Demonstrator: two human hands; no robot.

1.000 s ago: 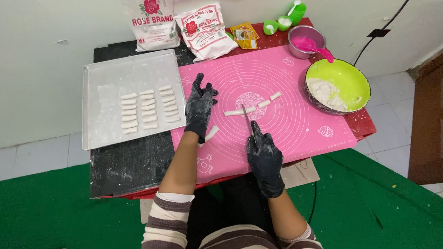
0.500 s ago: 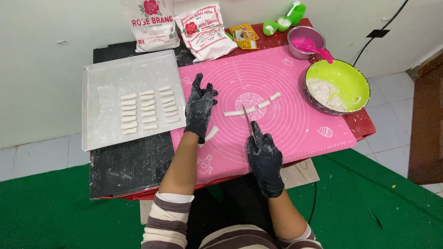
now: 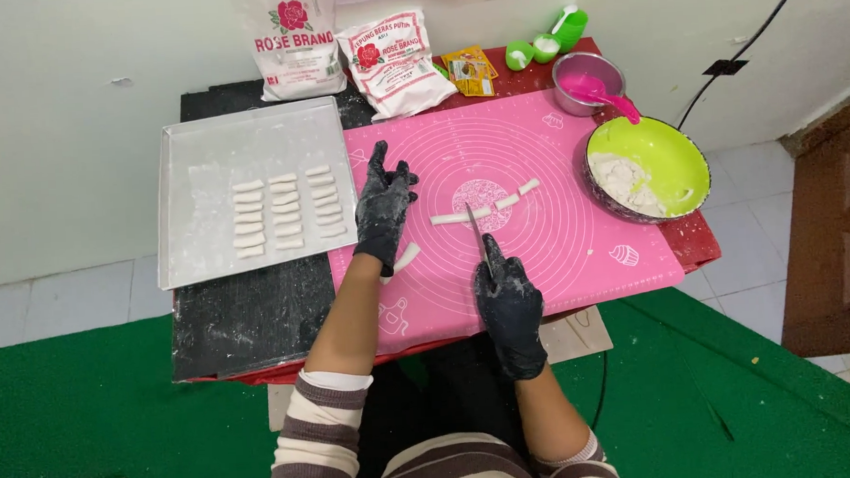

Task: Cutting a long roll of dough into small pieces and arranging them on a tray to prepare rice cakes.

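My right hand [image 3: 510,300] wears a black glove and grips a knife [image 3: 477,235] whose blade rests across a thin roll of white dough [image 3: 457,217] on the pink silicone mat [image 3: 549,234]. Two short cut dough pieces [image 3: 518,194] lie just right of the blade. My left hand [image 3: 382,207], also in a black glove, lies flat on the mat with fingers spread, holding nothing. A loose dough piece [image 3: 406,257] lies beside its wrist. Left of the mat, a metal tray [image 3: 202,163] carries rows of cut dough sticks [image 3: 285,213].
A green bowl [image 3: 670,157] with white dough stands at the mat's right edge. Behind it is a small metal bowl [image 3: 575,70] with a pink spoon [image 3: 615,100]. Two flour bags [image 3: 340,47], small packets and green cups line the wall. Green carpet surrounds the low table.
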